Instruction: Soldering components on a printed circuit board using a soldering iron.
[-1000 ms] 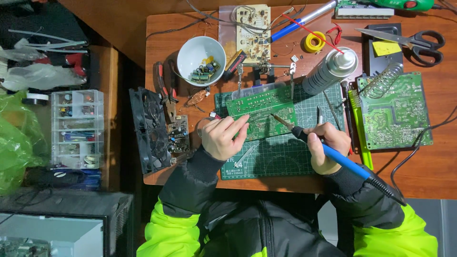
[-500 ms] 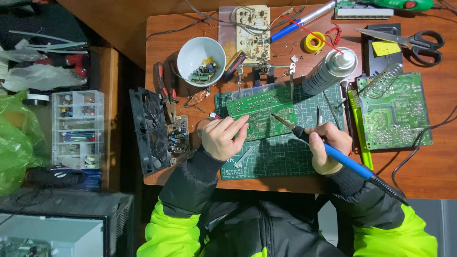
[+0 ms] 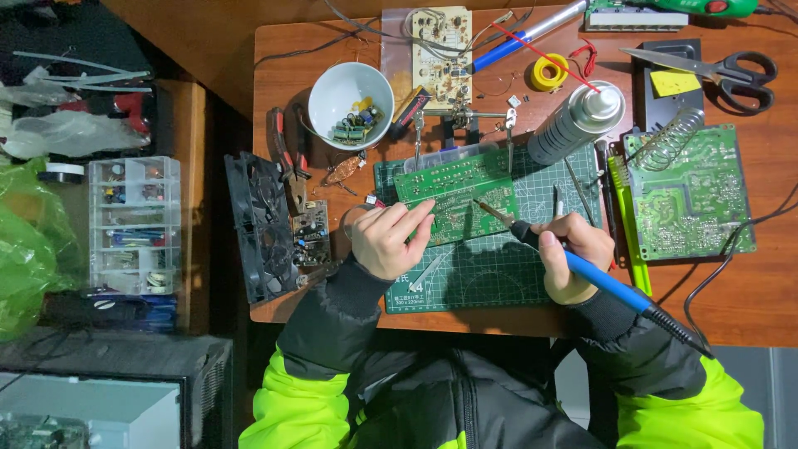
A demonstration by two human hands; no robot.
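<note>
The right hand (image 3: 573, 254) keeps its grip closed on the soldering iron (image 3: 582, 270), tip unmoved on the green circuit board (image 3: 457, 195); left hand (image 3: 391, 241) still steadies it.

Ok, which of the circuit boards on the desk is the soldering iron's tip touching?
The green board on the cutting mat, steadied by the left hand. The other green board and the beige one lie untouched.
</note>
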